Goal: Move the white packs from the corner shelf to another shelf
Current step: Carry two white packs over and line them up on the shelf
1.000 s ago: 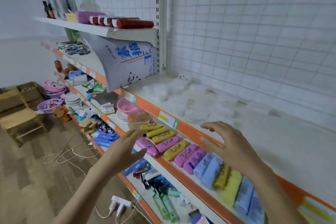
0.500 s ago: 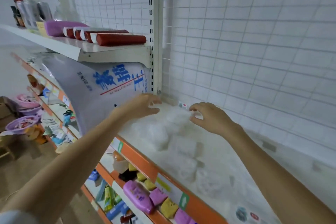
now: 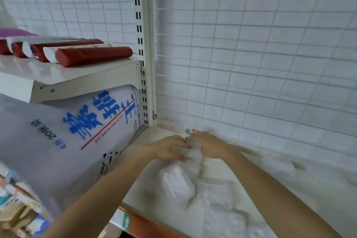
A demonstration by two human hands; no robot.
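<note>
- Head view: a white pack (image 3: 190,153) is held between both hands at the back corner of the shelf (image 3: 154,195), close to the slotted upright post (image 3: 144,48).
- The pack is gripped from the left by the left hand (image 3: 170,147), fingers curled onto it.
- The pack's right side is gripped by the right hand (image 3: 207,144), fingers bent over its top.
- More white packs (image 3: 177,183) are seen lying on the same shelf, nearer its orange front edge (image 3: 146,224).
- A large sack with blue lettering (image 3: 77,129) is seen leaning just left of the corner.
- Red tubes (image 3: 92,56) are laid on the upper shelf (image 3: 38,75).
</note>
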